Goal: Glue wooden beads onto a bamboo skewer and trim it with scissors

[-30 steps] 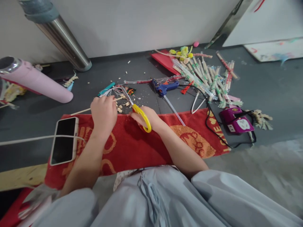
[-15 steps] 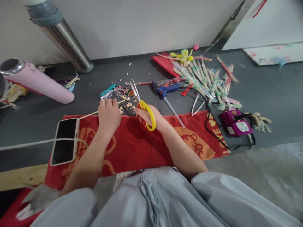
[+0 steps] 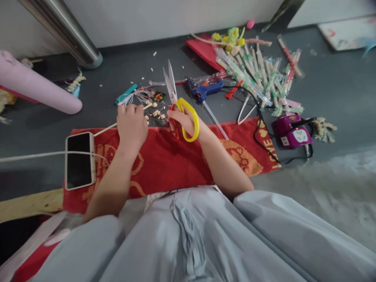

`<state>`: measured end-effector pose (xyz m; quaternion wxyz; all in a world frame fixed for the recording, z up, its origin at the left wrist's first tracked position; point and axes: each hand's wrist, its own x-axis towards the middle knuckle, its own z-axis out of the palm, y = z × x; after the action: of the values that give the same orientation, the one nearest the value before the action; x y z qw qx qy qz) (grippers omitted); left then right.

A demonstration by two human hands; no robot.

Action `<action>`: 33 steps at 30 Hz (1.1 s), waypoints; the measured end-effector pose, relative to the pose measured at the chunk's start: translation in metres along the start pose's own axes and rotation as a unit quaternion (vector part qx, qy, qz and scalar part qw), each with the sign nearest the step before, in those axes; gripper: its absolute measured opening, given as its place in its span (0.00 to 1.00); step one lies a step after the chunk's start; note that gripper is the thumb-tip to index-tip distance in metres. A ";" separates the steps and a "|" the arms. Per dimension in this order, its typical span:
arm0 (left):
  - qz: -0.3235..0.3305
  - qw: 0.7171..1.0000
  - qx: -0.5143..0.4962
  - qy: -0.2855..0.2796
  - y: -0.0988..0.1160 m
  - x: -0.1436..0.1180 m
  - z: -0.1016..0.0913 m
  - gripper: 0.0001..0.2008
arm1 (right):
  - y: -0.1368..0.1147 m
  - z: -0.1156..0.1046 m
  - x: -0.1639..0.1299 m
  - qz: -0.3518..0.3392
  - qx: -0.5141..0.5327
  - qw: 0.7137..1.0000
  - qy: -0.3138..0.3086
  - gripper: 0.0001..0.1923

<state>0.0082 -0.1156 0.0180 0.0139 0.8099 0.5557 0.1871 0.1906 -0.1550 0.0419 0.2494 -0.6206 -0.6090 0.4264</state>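
My left hand (image 3: 132, 127) is closed around a thin pale wooden stick (image 3: 105, 130), whose ends show on both sides of the fist. In my right hand (image 3: 185, 119) is a pair of scissors (image 3: 188, 117) with one yellow and one red handle, blades slightly parted and pointing away from me. The blades are apart from the stick. Between the two hands lie several short cut pieces (image 3: 156, 113) of pale material. Just beyond my left hand are a bundle of white strands (image 3: 138, 96) and a teal tool (image 3: 127, 94).
A red towel (image 3: 176, 164) lies under my forearms, with a phone (image 3: 79, 160) and white cable at left. Beyond it are a blue glue gun (image 3: 204, 91), wrapped sticks (image 3: 258, 74) and a purple power block (image 3: 292, 131). A pink bottle (image 3: 38, 84) and steel flask (image 3: 70, 33) stand left.
The whole view has shifted, with things sitting higher in the picture. The scissors have tilted more upright, with their blades still parted. My left hand keeps its hold on the stick.
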 end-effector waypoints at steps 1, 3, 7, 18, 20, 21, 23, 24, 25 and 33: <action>-0.008 1.000 -0.014 -0.009 0.000 0.001 0.000 0.15 | -0.001 -0.001 -0.001 0.006 0.102 0.995 -0.009 0.19; -0.017 0.999 -0.023 -0.024 0.000 0.003 0.000 0.15 | -0.003 -0.003 -0.002 0.020 0.225 0.974 -0.030 0.18; -0.011 0.999 -0.002 -0.032 0.002 0.006 -0.001 0.15 | -0.003 -0.008 -0.004 0.000 0.262 0.964 -0.039 0.18; -0.082 0.989 0.088 -0.082 0.013 0.012 -0.001 0.15 | -0.001 -0.006 -0.002 0.009 0.216 0.976 -0.020 0.21; -0.056 0.991 0.077 -0.089 0.016 0.012 -0.003 0.17 | 0.001 -0.004 0.000 0.022 0.216 0.976 -0.005 0.20; -0.059 0.990 0.070 -0.106 0.018 0.011 -0.004 0.18 | 0.002 -0.003 0.002 0.019 0.222 0.975 -0.007 0.20; -0.060 0.989 0.067 -0.116 0.020 0.009 -0.008 0.19 | 0.004 -0.002 0.004 -0.008 0.246 0.969 -0.025 0.19; -0.057 0.991 0.058 -0.109 0.021 0.008 -0.009 0.20 | 0.005 -0.003 0.004 -0.026 0.258 0.965 -0.035 0.18; -0.059 0.992 0.052 -0.104 0.021 0.008 -0.010 0.20 | 0.005 -0.003 0.005 -0.039 0.265 0.962 -0.045 0.18; -0.051 0.990 0.051 -0.118 0.027 0.006 -0.011 0.22 | 0.005 -0.005 0.002 -0.068 0.244 0.965 -0.065 0.17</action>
<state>0.0302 -0.1226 0.0364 0.0474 0.7963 0.6000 0.0602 0.1971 -0.1523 0.0396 0.3818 -0.4690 -0.5421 0.5835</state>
